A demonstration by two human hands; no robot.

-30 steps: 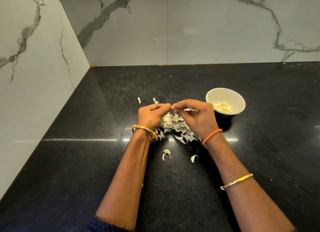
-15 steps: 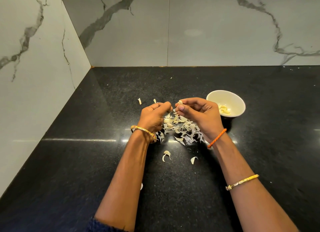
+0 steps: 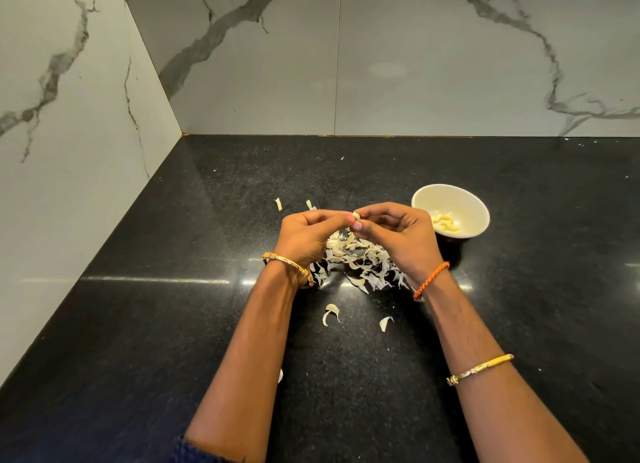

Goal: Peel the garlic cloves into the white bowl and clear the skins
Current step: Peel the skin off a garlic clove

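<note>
- Your fingers are curled on both hands: the right hand [image 3: 401, 236] pinches a small garlic clove [image 3: 356, 216] between thumb and fingertips, and the left hand [image 3: 306, 236] meets it from the other side, its thumb tip touching the clove.
- You hold the clove in the air above the pile of skins [image 3: 360, 262], just left of the white bowl [image 3: 450, 194].
- Your white bowl stands on the black counter [image 3: 173, 324] beside your right hand, with several peeled cloves [image 3: 445, 222] lying in its bottom.
- Your pile of skins lies on the counter under and between your two wrists; a few loose skins [image 3: 331, 313] lie nearer to you, and two more bits lie just beyond your left hand.
- You wear a gold bangle [image 3: 289, 265] on the left wrist, an orange thread band [image 3: 431, 279] on the right wrist, and a second gold bangle [image 3: 479, 369] further up the right forearm.
- Your counter runs into a corner of white marbled wall tiles [image 3: 415, 64].
</note>
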